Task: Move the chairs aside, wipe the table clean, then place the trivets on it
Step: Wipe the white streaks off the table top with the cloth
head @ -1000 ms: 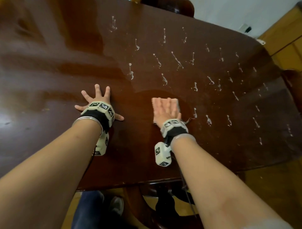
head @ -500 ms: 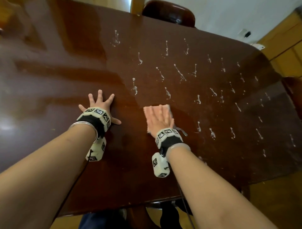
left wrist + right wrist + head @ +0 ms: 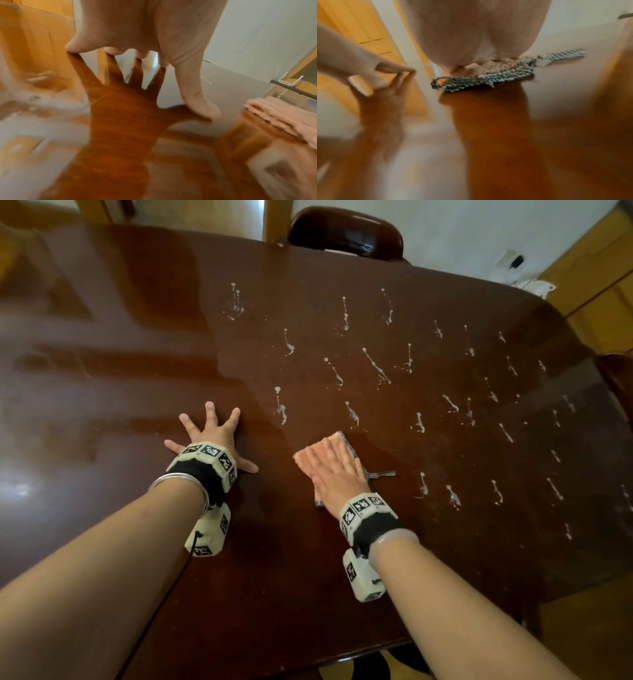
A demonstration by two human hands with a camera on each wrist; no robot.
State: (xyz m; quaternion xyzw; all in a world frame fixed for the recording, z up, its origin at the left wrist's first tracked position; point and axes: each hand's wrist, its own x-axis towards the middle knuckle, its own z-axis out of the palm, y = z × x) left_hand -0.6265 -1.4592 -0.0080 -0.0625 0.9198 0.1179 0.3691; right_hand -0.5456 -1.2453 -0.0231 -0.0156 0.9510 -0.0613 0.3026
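Here, both hands are down on the dark, glossy tabletop [image 3: 102,344]. The left hand [image 3: 214,436] is spread flat, fingers splayed and straight, fingertips [image 3: 73,46] touching the wood; its grip is open and holds nothing. The right hand [image 3: 337,470] lies flat, fingers straight and together, pressing a pink cloth [image 3: 334,441] onto the surface; grip open, nothing curled round the cloth. A speckled grey edge of the cloth [image 3: 488,78] shows under the palm, with a woven loop [image 3: 382,474] trailing out just to the right of that hand. Ahead of and to the right of the right hand, the tabletop carries many white streaks [image 3: 376,366]. Around the left hand the surface looks smooth and reflective. One dark chair [image 3: 344,232] stands at the far edge, beyond both hands. No trivets in view.
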